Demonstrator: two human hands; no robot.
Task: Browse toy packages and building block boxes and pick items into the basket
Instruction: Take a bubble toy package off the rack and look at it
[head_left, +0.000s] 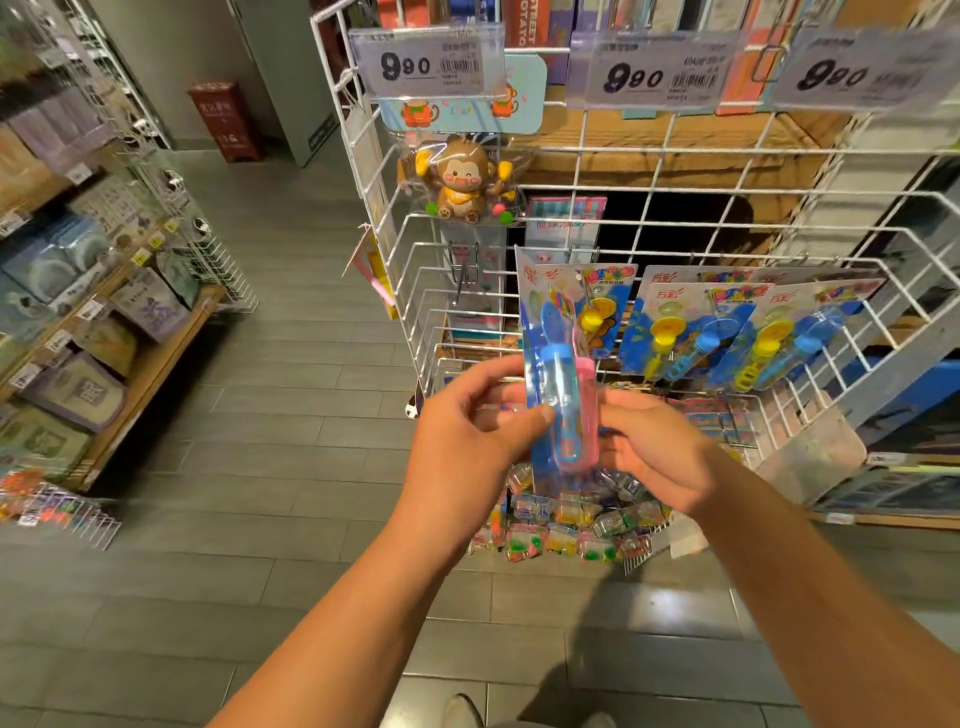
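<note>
While both hands, left (470, 421) and right (657, 452), pinch a bubble-toy pack (561, 374), wire rack (467, 291) behind, monkey toy (465, 182) above, matching packs (727, 332) hanging right.

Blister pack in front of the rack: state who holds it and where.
Both hands hold the blister pack: left hand pinches its left edge, right hand grips its right side.

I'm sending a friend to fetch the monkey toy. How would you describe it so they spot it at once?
Find the white wire rack under the 9.90 price tags. Below the leftmost tag hangs the monkey toy, a brown winking monkey in a clear packet with a pale blue header card. The blue packages lower right hold yellow and blue plastic toys instead.
</note>
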